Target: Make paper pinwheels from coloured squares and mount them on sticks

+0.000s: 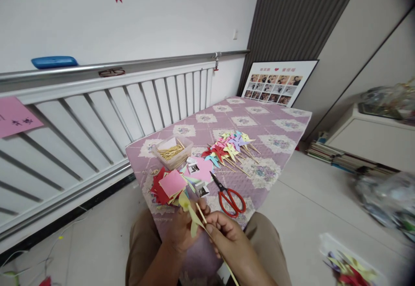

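My left hand [180, 230] is closed on a pale yellow paper pinwheel [184, 201], whose blades stick out above and below the fingers. My right hand [231, 238] pinches a thin wooden stick [231, 271] against the pinwheel; the stick's long end slants down toward my lap. A short pale stick end [200, 211] also shows between the two hands. Just beyond the right hand lie red-handled scissors [232, 202], blades pointing away to the left. Near the left hand is a pile of coloured paper squares [173, 184], pink on top with red beneath.
A plastic box [177, 160] of wooden sticks stands on the cloth-covered table [207, 118]. Several finished pinwheels [231, 148] lie beyond the scissors. Small printed packets [201, 190] rest near the paper. A radiator [168, 96] runs along the left; more pinwheels [352, 273] lie at lower right.
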`<state>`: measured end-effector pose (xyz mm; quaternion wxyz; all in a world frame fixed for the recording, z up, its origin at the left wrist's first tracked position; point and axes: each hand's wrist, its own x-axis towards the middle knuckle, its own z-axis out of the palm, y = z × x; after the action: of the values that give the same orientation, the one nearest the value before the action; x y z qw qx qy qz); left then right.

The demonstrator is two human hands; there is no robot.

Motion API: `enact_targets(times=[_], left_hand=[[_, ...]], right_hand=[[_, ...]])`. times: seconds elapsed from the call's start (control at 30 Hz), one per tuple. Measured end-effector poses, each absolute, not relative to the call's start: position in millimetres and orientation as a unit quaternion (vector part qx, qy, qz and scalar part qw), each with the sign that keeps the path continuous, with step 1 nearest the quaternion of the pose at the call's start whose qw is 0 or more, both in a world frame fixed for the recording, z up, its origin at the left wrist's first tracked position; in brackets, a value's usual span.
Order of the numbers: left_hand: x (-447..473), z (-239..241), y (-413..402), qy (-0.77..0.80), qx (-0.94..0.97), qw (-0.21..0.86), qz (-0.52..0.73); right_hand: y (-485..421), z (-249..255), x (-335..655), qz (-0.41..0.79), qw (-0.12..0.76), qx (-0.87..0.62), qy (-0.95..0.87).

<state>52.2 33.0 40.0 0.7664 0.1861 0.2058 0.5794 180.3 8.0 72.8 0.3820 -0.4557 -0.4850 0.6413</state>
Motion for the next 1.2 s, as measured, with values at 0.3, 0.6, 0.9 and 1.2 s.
enact_targets(times=[0.3, 0.6, 0.9, 1.2], left_hand=[[53.6, 48.7, 33.5, 0.159, 0.223, 0.762, 0.587], [53.0, 49.1, 33.2, 0.193, 0.230, 0.748, 0.592], [52.8, 47.8, 32.3, 0.157, 0.230, 0.755, 0.594], [51.5, 43.9, 32.3, 0.163, 0.238, 0.746, 0.600]], right_hand=[[3.4, 77.1, 176.2, 0.616, 0.384, -0.458, -0.513], [3.6, 79.1, 175.2, 0.604, 0.401, -0.451, -0.521], [2.9, 84.7, 173.6, 0.608, 0.408, -0.448, -0.513], [2.7, 82.3, 170.5, 0.595, 0.412, -0.448, -0.525]])
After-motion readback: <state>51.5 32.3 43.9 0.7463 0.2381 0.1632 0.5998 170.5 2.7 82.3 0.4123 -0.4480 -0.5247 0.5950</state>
